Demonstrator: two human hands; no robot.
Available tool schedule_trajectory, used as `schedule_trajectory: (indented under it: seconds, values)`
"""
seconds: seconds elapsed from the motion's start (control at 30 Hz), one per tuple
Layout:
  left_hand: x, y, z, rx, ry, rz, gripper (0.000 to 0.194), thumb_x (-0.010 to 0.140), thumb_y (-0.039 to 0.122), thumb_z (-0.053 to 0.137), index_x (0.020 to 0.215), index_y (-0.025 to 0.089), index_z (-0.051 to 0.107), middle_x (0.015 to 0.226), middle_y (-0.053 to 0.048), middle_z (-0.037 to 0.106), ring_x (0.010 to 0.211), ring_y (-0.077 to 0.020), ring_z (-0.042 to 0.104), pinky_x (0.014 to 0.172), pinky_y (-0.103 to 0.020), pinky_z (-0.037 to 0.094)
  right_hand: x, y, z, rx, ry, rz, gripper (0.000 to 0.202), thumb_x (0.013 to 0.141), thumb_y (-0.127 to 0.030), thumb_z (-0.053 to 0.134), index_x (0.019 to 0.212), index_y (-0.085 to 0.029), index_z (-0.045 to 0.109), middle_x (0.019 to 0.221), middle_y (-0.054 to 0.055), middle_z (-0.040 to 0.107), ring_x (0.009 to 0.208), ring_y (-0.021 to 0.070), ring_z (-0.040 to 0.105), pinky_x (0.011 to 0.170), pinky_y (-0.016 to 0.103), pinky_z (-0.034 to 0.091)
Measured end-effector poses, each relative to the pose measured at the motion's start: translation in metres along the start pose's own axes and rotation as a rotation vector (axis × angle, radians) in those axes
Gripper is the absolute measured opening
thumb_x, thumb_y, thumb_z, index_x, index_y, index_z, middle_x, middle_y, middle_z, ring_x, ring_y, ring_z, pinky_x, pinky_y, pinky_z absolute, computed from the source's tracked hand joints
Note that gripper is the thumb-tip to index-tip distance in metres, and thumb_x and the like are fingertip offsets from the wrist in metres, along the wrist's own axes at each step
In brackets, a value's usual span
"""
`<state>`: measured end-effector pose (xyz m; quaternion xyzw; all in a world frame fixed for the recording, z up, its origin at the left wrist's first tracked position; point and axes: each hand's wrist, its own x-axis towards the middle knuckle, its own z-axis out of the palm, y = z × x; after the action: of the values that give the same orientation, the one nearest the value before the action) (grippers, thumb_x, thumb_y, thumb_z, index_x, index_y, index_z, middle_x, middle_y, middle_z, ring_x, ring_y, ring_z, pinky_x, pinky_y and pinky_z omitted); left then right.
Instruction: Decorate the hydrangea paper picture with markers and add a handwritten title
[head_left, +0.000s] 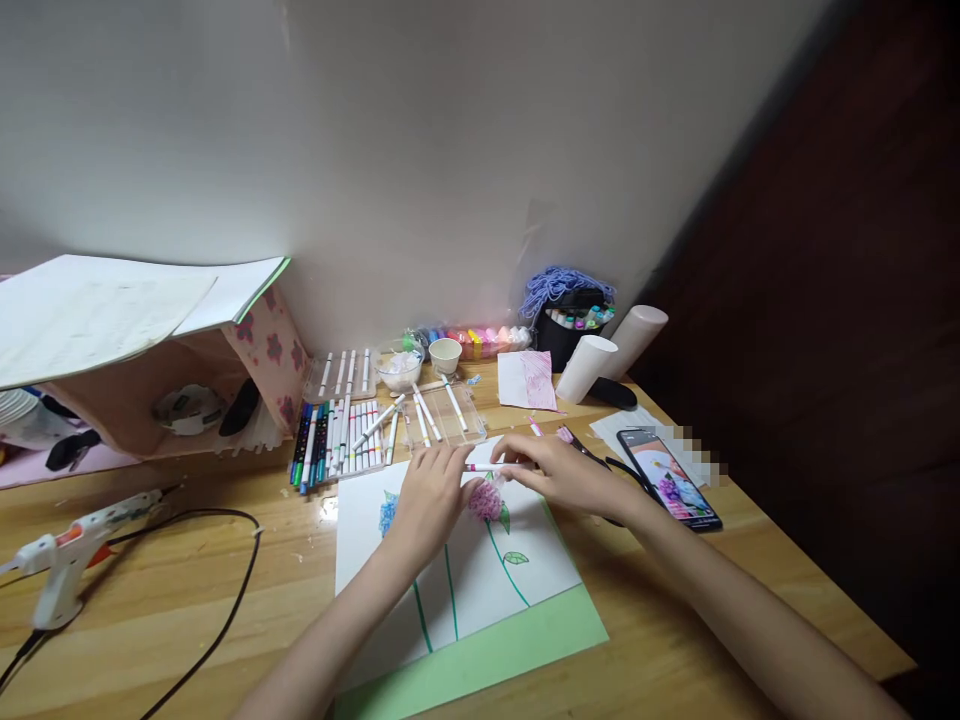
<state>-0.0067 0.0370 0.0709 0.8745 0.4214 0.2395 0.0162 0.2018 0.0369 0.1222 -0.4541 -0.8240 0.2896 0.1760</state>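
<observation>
Between my two hands lies a white marker (486,467) with a pink band, held level just above the drawing. My left hand (433,497) closes on its left end, and my right hand (546,472) grips the right end with bent fingers. Below them is a white sheet of paper (469,590) with green stems and leaves. A textured pink flower head (485,502) sits under the marker, near my left thumb. Part of a blue flower head (387,512) shows beside my left hand, which hides the rest.
Several markers (346,440) lie behind the paper, near a clear bowl (400,370) and a paper cup (445,355). At right are a phone (669,480) showing flowers, scissors (581,442) and white rolls (587,368). A glue gun (75,560) with its cord occupies the left.
</observation>
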Motion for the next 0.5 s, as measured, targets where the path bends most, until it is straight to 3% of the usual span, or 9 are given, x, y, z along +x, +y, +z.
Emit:
schedule_trajectory:
  seconds: [0.1, 0.27, 0.4, 0.5]
  values:
    - [-0.004, 0.005, 0.007, 0.018, -0.038, 0.013, 0.011, 0.093, 0.024, 0.045, 0.094, 0.017, 0.054, 0.084, -0.004, 0.061, 0.079, -0.0207, 0.053, 0.074, -0.034, 0.039, -0.006, -0.001, 0.001, 0.025, -0.010, 0.029, 0.015, 0.088, -0.029, 0.049, 0.098, -0.022, 0.058, 0.082, 0.000, 0.065, 0.072, 0.0144, 0.058, 0.065, 0.025, 0.040]
    - [0.007, 0.004, 0.017, 0.034, -0.077, -0.014, 0.016, 0.094, 0.023, 0.042, 0.084, 0.017, 0.055, 0.081, -0.005, 0.060, 0.077, -0.0211, 0.052, 0.071, -0.033, 0.036, -0.002, 0.032, -0.003, 0.003, 0.084, 0.061, 0.014, 0.079, -0.026, 0.058, 0.090, -0.021, 0.064, 0.076, 0.000, 0.067, 0.065, 0.0140, 0.056, 0.060, 0.024, 0.039]
    - [0.028, 0.002, 0.028, 0.005, -0.088, -0.087, 0.016, 0.093, 0.025, 0.044, 0.084, 0.018, 0.055, 0.082, -0.005, 0.061, 0.078, -0.0213, 0.054, 0.068, -0.031, 0.035, 0.003, 0.076, -0.009, -0.045, 0.286, 0.169, 0.012, 0.073, -0.014, 0.055, 0.073, -0.018, 0.066, 0.070, 0.001, 0.068, 0.063, 0.0144, 0.058, 0.059, 0.023, 0.041]
    - [0.036, 0.000, 0.032, -0.037, -0.084, -0.179, 0.021, 0.094, 0.026, 0.041, 0.080, 0.017, 0.055, 0.078, -0.005, 0.062, 0.074, -0.0207, 0.056, 0.064, -0.030, 0.035, 0.007, 0.104, -0.009, -0.118, 0.457, 0.257, 0.010, 0.072, -0.015, 0.056, 0.071, -0.017, 0.065, 0.071, 0.004, 0.067, 0.067, 0.0177, 0.059, 0.065, 0.027, 0.043]
